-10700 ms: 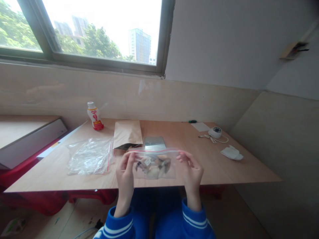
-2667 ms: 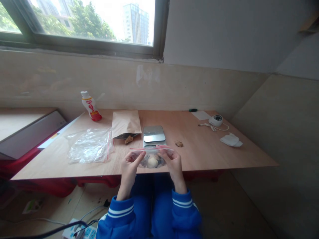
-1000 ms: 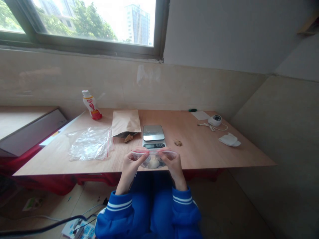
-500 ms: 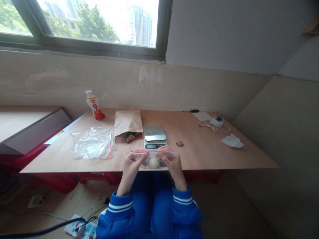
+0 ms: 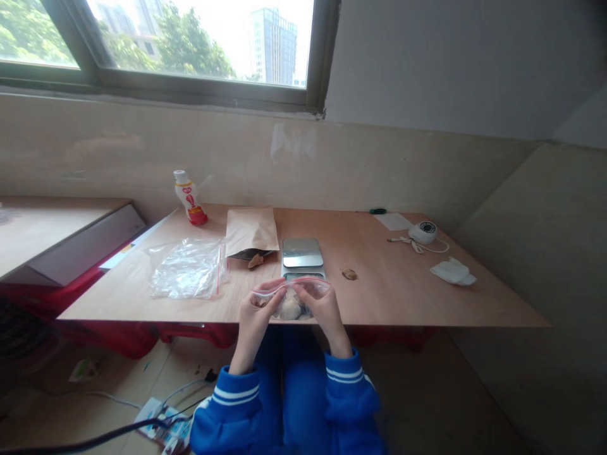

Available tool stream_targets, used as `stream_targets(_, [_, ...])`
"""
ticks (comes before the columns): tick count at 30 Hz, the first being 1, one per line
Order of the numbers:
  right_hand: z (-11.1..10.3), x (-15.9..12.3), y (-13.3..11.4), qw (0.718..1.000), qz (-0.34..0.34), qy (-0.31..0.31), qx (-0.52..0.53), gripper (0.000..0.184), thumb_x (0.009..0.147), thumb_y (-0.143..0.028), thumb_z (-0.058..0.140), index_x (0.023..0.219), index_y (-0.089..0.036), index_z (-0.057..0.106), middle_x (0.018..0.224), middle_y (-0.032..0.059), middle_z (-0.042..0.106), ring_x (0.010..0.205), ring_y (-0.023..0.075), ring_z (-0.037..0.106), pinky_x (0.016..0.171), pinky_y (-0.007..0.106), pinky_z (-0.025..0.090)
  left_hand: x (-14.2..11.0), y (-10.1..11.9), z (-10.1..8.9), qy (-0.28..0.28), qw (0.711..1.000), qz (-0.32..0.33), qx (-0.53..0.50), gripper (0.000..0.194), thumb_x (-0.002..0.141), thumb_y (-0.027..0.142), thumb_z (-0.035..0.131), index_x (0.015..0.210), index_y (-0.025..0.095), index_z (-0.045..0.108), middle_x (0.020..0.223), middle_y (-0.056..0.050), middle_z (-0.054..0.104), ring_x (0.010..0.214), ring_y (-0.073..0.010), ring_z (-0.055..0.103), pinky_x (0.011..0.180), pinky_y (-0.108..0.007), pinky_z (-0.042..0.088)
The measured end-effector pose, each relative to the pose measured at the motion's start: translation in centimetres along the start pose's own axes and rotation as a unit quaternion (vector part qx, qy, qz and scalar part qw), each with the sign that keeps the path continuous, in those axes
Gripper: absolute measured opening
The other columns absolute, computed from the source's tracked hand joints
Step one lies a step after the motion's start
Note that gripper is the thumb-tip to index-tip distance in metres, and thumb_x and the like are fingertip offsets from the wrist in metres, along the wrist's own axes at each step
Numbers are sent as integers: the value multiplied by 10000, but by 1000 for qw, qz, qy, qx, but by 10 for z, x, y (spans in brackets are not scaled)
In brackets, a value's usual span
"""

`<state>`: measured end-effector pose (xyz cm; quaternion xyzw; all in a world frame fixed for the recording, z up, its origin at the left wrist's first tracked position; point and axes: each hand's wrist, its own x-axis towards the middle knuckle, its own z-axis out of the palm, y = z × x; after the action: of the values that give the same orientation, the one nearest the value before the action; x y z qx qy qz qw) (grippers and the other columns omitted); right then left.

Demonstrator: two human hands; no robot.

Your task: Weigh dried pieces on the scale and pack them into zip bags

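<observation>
Both hands grip the top edge of a clear zip bag with a red seal strip, low over the front edge of the table. My left hand pinches the left part of the rim, and my right hand pinches near the middle and right. Inside the bag lie pale, rounded pieces that look like dried mushrooms. Just behind the bag stands a kitchen scale with a bare metal plate; its display is partly hidden. One brown dried piece lies right of the scale.
A kraft pouch lies left of the scale, a brown piece at its mouth. Clear plastic bags and a white-red bottle are farther left. A white camera with cable and a crumpled white item lie right.
My hands have come closer together along the rim, and the bag's top edge now bows instead of being stretched straight. The whole view has shifted slightly.
</observation>
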<state>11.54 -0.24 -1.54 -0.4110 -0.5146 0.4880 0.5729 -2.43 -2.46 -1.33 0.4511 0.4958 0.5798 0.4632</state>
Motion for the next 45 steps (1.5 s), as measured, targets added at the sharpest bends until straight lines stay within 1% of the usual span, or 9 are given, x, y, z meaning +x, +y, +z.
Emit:
stream_targets(6, [12, 4, 3, 1000, 6, 17, 15, 225, 695, -383, 729, 775, -175, 699, 604, -3, 649, 552, 134, 595, 564, 255, 510, 1, 2, -4, 27, 999, 26, 29, 270, 703, 386, 711, 832, 149, 699, 633, 8, 640, 565, -103, 554, 510, -189, 402])
stream_targets(10, [13, 5, 4, 1000, -5, 21, 19, 192, 720, -348, 713, 784, -169, 694, 657, 7, 662, 591, 132, 604, 580, 246, 505, 5, -1, 2, 29, 996, 55, 58, 240, 716, 383, 701, 824, 169, 677, 627, 19, 602, 555, -94, 536, 503, -184, 402])
stream_targets(17, [6, 4, 4, 996, -26, 81, -14, 167, 719, -331, 704, 743, -168, 679, 697, 26, 682, 649, 159, 635, 618, 261, 515, 10, -4, 16, 32, 995, 63, 75, 252, 738, 416, 670, 808, 173, 675, 660, 2, 638, 613, -125, 589, 568, -208, 447])
stream_targets(26, [0, 1, 9, 998, -1, 70, 4, 256, 727, -358, 705, 890, -160, 694, 733, 34, 687, 675, 165, 637, 640, 275, 518, 13, -10, 21, 10, 991, 71, 115, 286, 763, 444, 633, 832, 172, 687, 719, -19, 686, 676, -143, 628, 587, -211, 464])
stream_targets(34, [-7, -6, 10, 988, -46, 144, -29, 211, 756, -366, 690, 805, -160, 673, 761, 49, 694, 744, 189, 655, 697, 288, 525, 14, -16, 37, -1, 985, 101, 137, 269, 774, 442, 621, 840, 193, 696, 749, -22, 692, 713, -155, 623, 657, -236, 464])
stream_targets(37, [-17, -8, 7, 993, -37, 111, -23, 302, 815, -440, 611, 907, -162, 685, 869, 72, 707, 796, 200, 659, 717, 293, 522, 16, -16, 39, -18, 993, 73, 88, 272, 768, 436, 629, 849, 184, 691, 708, -17, 678, 661, -146, 607, 612, -232, 452])
stream_targets(41, [-31, -10, 9, 997, -13, 76, -16, 486, 869, -560, 462, 1020, -152, 678, 907, 98, 718, 796, 219, 668, 715, 320, 528, 21, -12, 31, -127, 992, -18, 4, 301, 751, 436, 645, 859, 157, 685, 613, -1, 633, 536, -120, 557, 498, -216, 412])
stream_targets(43, [-36, -10, 11, 995, -10, 92, -22, 509, 866, -583, 448, 953, -144, 689, 839, 96, 720, 776, 222, 671, 714, 322, 530, 21, -9, 25, -163, 985, -44, -19, 306, 742, 424, 657, 885, 155, 696, 718, -30, 678, 635, -143, 606, 572, -232, 460])
stream_targets(45, [-39, -10, 13, 992, -1, 125, -16, 492, 854, -589, 469, 942, -155, 681, 781, 75, 717, 735, 209, 672, 684, 304, 530, 20, -7, 20, -155, 986, -53, -38, 316, 755, 431, 639, 887, 152, 708, 807, -56, 705, 730, -166, 633, 672, -257, 493])
